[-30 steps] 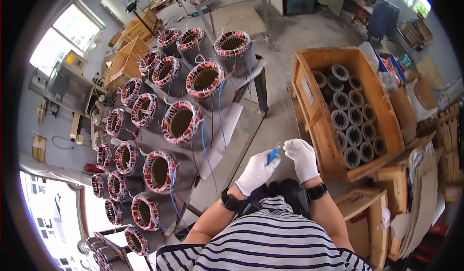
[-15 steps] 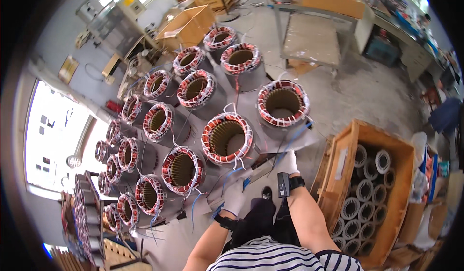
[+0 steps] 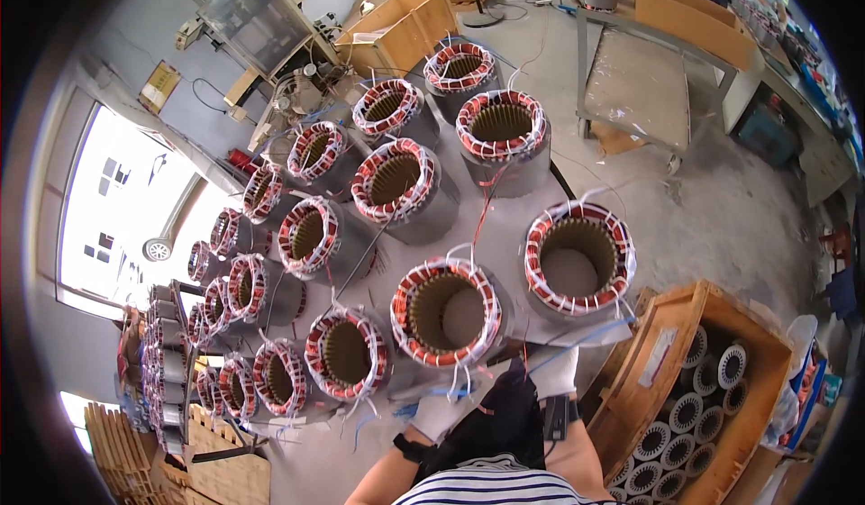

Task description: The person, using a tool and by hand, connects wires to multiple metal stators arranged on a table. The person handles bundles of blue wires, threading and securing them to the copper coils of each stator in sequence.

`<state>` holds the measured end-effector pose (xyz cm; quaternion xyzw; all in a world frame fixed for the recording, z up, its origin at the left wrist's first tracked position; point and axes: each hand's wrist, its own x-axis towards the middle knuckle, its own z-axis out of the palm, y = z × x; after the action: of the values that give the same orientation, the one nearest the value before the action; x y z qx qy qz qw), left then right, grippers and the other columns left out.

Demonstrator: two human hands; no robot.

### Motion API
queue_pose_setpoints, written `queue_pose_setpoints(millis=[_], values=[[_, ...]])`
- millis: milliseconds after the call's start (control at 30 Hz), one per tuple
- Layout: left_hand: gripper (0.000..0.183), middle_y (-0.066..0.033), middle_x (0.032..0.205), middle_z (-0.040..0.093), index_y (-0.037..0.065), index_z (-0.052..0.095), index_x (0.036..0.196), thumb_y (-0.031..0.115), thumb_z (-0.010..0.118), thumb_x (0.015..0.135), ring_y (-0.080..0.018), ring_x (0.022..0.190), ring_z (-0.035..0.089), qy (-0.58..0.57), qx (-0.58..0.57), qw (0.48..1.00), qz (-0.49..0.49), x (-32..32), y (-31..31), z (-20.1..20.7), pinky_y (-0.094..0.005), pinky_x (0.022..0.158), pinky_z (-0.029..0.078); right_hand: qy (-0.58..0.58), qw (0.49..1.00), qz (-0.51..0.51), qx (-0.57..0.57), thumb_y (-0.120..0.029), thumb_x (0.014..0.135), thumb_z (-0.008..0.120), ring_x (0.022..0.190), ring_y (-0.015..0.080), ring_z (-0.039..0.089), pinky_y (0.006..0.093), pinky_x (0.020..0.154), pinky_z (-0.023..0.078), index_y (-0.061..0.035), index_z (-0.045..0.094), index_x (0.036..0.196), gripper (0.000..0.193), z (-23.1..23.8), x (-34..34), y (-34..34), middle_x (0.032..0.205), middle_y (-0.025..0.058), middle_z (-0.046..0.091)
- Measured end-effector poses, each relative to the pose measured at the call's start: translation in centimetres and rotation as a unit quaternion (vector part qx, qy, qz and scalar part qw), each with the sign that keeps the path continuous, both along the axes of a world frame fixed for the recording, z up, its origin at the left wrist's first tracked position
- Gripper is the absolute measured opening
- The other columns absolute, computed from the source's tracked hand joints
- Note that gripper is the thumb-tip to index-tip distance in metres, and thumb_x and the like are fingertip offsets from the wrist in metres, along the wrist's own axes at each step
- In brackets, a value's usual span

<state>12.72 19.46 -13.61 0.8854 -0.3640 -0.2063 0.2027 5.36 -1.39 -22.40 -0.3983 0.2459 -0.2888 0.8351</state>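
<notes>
A long grey metal surface (image 3: 505, 226) is carrying rows of round grey motor stators wound with copper wire and white lacing. To its right, an open wooden crate (image 3: 671, 361) is holding smaller bare stator cores. The nearest wound stator (image 3: 446, 311) is sitting at the surface's near edge, just above both white-gloved hands. The left hand (image 3: 441, 412) and the right hand (image 3: 551, 372) are reaching beneath it among loose blue and white wires (image 3: 577, 336); I cannot tell whether their fingers are apart or together.

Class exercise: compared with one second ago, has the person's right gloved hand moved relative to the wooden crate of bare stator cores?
Yes. The right hand has shifted from beside the wooden crate toward the table edge, by the nearest wound stator.
</notes>
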Motion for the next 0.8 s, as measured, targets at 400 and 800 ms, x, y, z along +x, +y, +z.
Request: queue_pose_setpoints(millis=[400,800], values=[[0.028,-0.0213,0.101,0.064,0.004,0.062,0.109,0.016,0.049,0.088,-0.0376,0.095,0.060,0.046,-0.118,0.992,0.005,2.5,-2.3,1.8,-0.0429,0.082,0.047,-0.100,0.956,-0.018,0.274,-0.033,0.097,0.036,0.103,0.0260,0.053,0.0357,0.087,0.047,-0.0035,0.050,0.115,0.038,-0.1,4.0,-1.3,0.117,0.0147,0.054],[0.035,-0.0217,0.118,0.057,0.005,0.055,0.122,0.014,0.051,0.088,-0.0356,0.105,0.057,0.097,-0.198,0.975,0.022,2.8,-2.9,-0.5,-0.0393,0.091,0.044,0.080,0.977,0.072,0.183,-0.034,0.097,0.036,0.096,0.0242,0.052,0.0352,0.083,0.047,-0.0041,0.050,0.110,0.036,-2.1,2.6,-5.8,0.110,0.0129,0.054]])
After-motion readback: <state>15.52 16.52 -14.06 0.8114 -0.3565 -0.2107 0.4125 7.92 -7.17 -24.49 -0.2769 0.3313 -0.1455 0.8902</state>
